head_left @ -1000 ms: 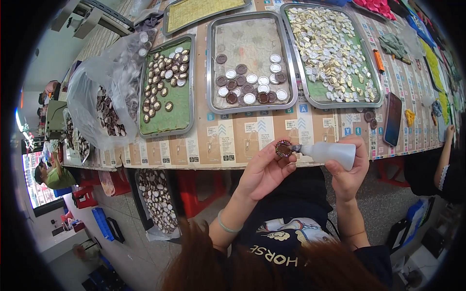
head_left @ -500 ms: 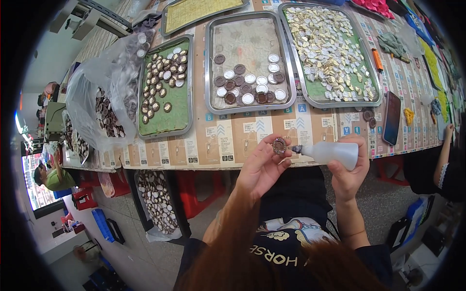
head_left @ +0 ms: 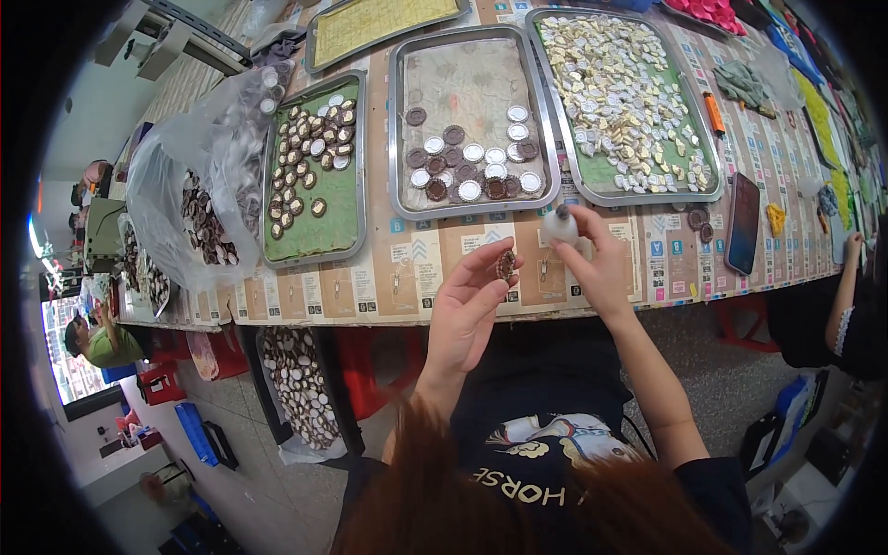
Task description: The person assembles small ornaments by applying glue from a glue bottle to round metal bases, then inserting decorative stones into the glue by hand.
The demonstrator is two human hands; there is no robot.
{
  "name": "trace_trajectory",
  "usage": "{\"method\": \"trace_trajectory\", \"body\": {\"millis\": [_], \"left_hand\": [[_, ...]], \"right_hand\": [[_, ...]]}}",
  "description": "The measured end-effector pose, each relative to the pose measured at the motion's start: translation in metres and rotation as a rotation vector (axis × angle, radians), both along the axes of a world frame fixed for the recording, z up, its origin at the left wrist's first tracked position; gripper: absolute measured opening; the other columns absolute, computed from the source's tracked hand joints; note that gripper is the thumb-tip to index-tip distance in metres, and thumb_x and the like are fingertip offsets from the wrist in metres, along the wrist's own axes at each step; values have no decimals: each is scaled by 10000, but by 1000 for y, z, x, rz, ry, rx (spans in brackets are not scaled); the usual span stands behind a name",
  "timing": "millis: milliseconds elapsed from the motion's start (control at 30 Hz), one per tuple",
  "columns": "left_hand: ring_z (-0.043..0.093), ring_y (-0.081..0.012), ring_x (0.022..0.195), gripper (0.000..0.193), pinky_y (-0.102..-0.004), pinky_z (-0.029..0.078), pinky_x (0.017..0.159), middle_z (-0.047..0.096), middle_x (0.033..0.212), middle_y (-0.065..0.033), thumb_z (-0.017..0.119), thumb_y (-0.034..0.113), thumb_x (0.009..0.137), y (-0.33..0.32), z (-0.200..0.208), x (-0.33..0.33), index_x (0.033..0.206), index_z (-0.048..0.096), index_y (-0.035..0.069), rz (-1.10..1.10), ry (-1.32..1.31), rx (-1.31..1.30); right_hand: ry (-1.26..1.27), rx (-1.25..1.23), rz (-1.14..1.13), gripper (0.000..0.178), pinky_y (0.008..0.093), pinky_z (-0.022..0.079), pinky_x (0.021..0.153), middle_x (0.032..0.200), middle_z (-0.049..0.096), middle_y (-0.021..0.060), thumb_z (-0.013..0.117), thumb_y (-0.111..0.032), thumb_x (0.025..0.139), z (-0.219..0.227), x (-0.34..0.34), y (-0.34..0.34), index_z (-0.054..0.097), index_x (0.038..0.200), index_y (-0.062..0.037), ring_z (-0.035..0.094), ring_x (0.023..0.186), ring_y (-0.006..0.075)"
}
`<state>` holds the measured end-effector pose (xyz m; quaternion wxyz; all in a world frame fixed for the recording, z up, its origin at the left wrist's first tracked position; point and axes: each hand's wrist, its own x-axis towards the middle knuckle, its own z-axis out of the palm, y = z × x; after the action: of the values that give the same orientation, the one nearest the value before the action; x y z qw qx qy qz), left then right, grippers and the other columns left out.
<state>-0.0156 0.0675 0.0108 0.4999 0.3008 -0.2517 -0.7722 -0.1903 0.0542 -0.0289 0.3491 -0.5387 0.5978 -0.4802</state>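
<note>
Brown round piece (head_left: pixel 506 265) sits pinched in the left hand (head_left: pixel 467 310) above the counter (head_left: pixel 407 268) edge. The right hand (head_left: pixel 601 268) wraps a white glue bottle (head_left: pixel 559 225), tip turned away. Gluing seems underway; next probably needs the tip aimed at the piece.

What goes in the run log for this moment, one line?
left hand: holds brown round piece on edge in fingertips | right hand: grips white squeeze bottle, upright on table | middle tray: brown and white-centred pieces
</note>
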Motion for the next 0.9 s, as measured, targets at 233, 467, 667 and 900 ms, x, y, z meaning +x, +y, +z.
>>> {"method": "trace_trajectory", "body": {"millis": [233,467,667,900], "left_hand": [[420,-239,1128,366,-326,358,933,414,1234,-134,470,-108,759,-5,-12,5,1104,471,14,8,4,-162],[390,-279,1156,420,-374,347,969,434,1222,-89,457,-135,743,-5,-34,12,1098,485,88,-78,532,-133],[414,-238,1120,408,-356,363,955,415,1219,-48,489,-33,792,12,-46,-7,1156,451,148,-185,1119,266],[449,-241,1067,362,-373,370,937,404,1220,-112,462,65,836,21,-51,-18,1193,422,108,-199,1186,419]], "right_hand": [[225,-162,10,384,306,415,767,1020,518,148,640,-66,687,9,4,5,489,1034,-4,509,932,246],[364,-158,-189,249,321,414,736,952,539,123,589,-57,719,11,-47,-22,540,959,-12,501,875,258],[828,-341,-168,212,339,391,757,878,554,91,581,-49,681,0,-71,-77,566,892,-40,490,819,267],[941,-360,-74,118,340,405,713,771,584,56,556,-45,706,-6,-75,-91,582,820,-62,501,758,231]]}}
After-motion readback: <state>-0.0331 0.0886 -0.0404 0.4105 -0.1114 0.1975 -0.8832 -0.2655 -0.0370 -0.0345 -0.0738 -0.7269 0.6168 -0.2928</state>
